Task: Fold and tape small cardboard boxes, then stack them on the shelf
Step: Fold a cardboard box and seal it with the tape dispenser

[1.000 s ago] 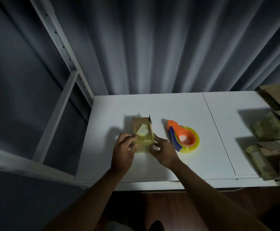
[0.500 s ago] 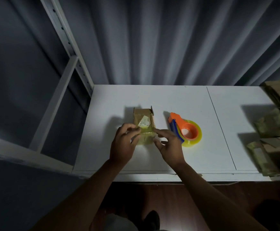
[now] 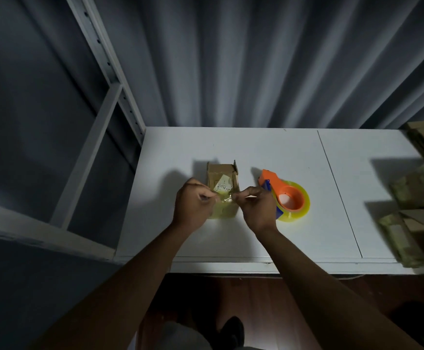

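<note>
Two hands pinch tape over a small box

Two hands meet near the middle of the frame, above a small brown box (image 3: 222,184). The box sits on a white table (image 3: 231,147), just left of the center. Its far end is open, with a flap standing up. Its near end is wrapped in shiny yellow tape. A pale label shows on top of it.

The left hand (image 3: 193,207) has its fingers curled in. It pinches one end of a crumpled strip of tape (image 3: 227,197). The right hand (image 3: 255,207) pinches the other end, with thumb and finger pressed together. The strip runs between the two hands, right over the near part of the box.

An orange tape holder (image 3: 285,195) lies on the table just right of the right hand. It has a yellow roll on it.

More boxes (image 3: 418,190) are piled at the right edge of the frame, well apart from the hands. A white shelf frame (image 3: 97,137) stands at the left. A gray curtain (image 3: 256,59) hangs behind the table.
</note>
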